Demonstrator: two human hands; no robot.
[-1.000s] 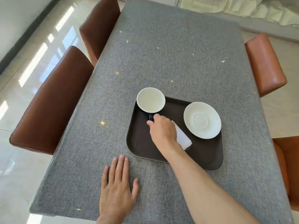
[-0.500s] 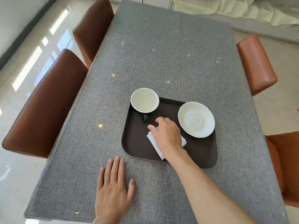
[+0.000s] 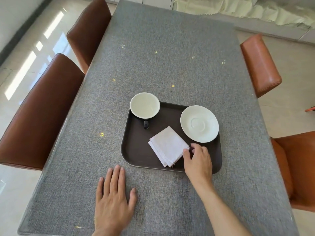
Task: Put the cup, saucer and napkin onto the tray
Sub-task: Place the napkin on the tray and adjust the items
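Note:
A dark brown tray (image 3: pixel 136 150) lies on the grey table. On its far left corner stands a cup (image 3: pixel 144 105), white inside and dark outside, its handle pointing toward me. A white saucer (image 3: pixel 199 123) sits on the tray's far right. A folded white napkin (image 3: pixel 167 146) lies flat in the tray's middle. My right hand (image 3: pixel 198 160) hovers over the tray's near right part, fingers apart, fingertips at the napkin's right corner, holding nothing. My left hand (image 3: pixel 114 196) rests flat on the table in front of the tray.
Brown leather chairs stand along the left side (image 3: pixel 39 113) and orange ones along the right (image 3: pixel 259 65). The grey tablecloth (image 3: pixel 162 48) stretches far beyond the tray. The table's near edge runs just below my left hand.
My right hand left the cup handle, passed over the napkin and drew back to the right, uncovering the napkin. The left hand stayed flat on the table.

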